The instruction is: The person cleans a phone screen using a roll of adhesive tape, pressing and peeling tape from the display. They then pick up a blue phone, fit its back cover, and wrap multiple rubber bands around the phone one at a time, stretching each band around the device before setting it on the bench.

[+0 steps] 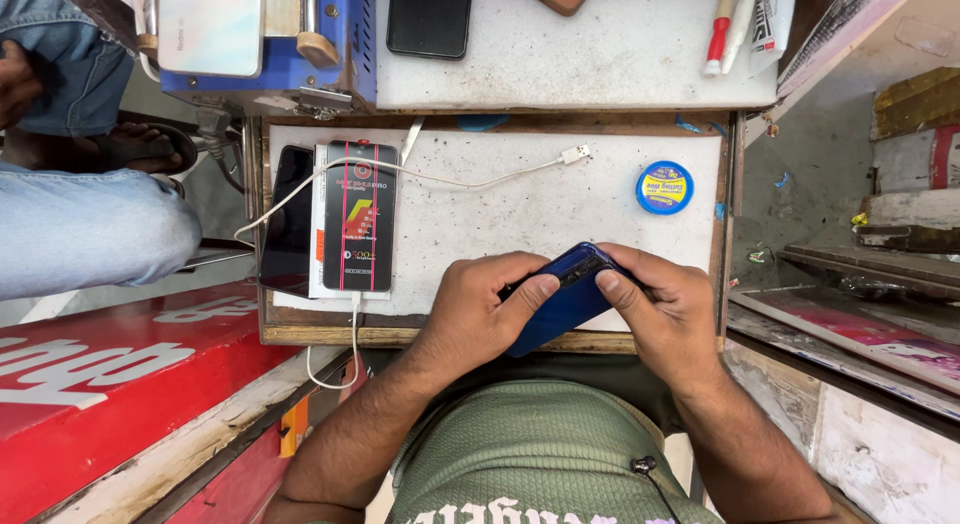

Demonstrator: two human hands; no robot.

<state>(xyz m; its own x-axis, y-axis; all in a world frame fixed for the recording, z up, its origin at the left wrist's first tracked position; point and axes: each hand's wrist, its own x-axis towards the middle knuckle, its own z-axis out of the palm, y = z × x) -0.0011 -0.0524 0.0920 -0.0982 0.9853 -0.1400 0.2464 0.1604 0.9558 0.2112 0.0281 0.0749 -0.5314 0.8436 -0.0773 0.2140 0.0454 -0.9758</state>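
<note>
While both hands grip it, blue phone (562,302) slants up-right.

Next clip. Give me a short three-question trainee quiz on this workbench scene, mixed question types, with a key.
1. True or false: both hands hold the glossy blue phone.
2. The round blue tin with the yellow label lies on which side of the phone: A the person's left, B the person's right?
3. Fill in: the free plug of the white cable rests on the ___ worktop.

Key
1. True: left hand and right hand both grip it.
2. B
3. white
</note>
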